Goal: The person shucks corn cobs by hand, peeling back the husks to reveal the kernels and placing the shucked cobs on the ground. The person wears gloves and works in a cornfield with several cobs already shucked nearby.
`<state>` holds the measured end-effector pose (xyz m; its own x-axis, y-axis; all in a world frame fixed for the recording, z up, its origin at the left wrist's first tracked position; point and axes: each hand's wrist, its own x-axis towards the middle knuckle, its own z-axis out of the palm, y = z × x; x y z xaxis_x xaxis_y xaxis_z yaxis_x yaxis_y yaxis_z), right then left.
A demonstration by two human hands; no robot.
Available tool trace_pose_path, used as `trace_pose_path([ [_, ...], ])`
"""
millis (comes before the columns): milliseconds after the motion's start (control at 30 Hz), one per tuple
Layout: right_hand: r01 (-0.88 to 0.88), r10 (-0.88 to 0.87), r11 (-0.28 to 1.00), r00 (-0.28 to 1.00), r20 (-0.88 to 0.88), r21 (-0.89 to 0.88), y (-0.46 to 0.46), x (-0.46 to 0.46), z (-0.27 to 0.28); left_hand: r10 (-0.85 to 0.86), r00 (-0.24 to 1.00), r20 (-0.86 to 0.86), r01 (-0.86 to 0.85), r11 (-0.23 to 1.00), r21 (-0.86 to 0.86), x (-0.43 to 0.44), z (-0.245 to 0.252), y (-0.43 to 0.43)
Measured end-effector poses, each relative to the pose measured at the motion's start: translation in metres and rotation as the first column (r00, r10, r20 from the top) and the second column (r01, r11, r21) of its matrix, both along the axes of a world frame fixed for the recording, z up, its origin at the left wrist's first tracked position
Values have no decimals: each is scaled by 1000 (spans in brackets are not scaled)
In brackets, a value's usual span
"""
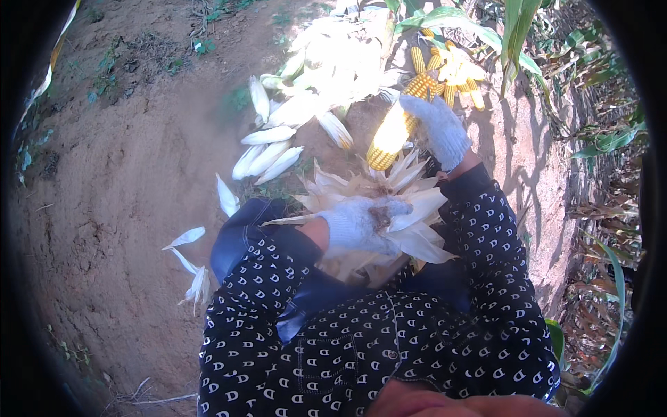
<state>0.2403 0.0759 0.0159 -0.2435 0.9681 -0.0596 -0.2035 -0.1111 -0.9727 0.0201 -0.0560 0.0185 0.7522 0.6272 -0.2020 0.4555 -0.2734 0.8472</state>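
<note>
My right hand (442, 133), in a white knitted glove, grips a husked ear of yellow corn (382, 158) at its upper end. The ear slants down towards the lower left, and strong sunlight whitens its middle. Below it my left hand (354, 225), gloved alike, holds pale dry corn husk (419, 211) with a tuft of brown corn silk (383, 216) by the thumb. Loose husks (333, 180) spread around this hand, between my knees. Just beyond my right hand lies a small heap of bare yellow corn ears (451, 78).
A large sunlit pile of ears in pale husks (297, 109) lies ahead on the bare soil (120, 208). Stripped husk pieces (197, 286) are scattered by my left knee (245, 224). Green corn leaves (516, 41) overhang at the upper right, with dry stalks (609, 208) along the right side.
</note>
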Motion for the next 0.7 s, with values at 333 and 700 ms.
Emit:
trace_pose_path([
  [333, 81, -655, 727, 382, 652, 682, 40, 32, 47, 159, 941, -299, -145, 987, 71, -22, -32, 26],
  [700, -112, -68, 973, 695, 716, 202, -17, -50, 70, 786, 383, -486, -894, 448, 20, -164, -225, 97],
])
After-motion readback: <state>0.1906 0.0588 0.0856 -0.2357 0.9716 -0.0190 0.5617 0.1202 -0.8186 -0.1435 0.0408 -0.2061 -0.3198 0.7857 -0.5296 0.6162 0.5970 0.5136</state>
